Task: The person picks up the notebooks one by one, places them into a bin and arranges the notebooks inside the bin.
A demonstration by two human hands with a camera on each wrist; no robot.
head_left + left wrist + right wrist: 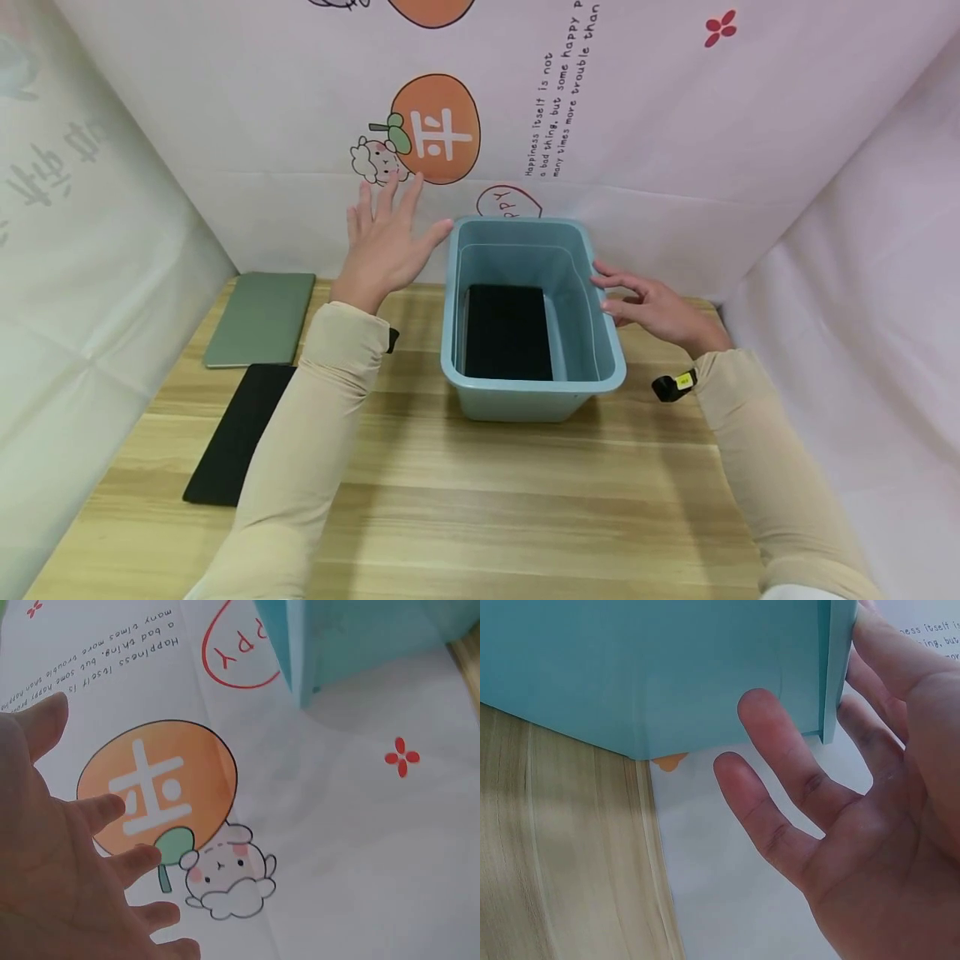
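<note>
A light blue plastic bin (532, 400) stands on the wooden table against the back sheet. Inside it lies a flat black rectangular item (508, 333), perhaps a notebook. My left hand (386, 254) is raised with spread fingers just left of the bin, its thumb close to the rim; the left wrist view shows nothing in the palm (67, 862). On the other side, my right hand (652, 308) touches the right rim with its fingertips. In the right wrist view, the thumb and some fingers of that hand (885, 810) meet the rim while two fingers extend loosely below it.
At the table's left lie a green notebook-like item (262, 321) and a flat black one (236, 442), partly behind my left sleeve. White printed sheets (645, 150) wall in the back and both sides. The wooden tabletop (510, 500) extends in front of the bin.
</note>
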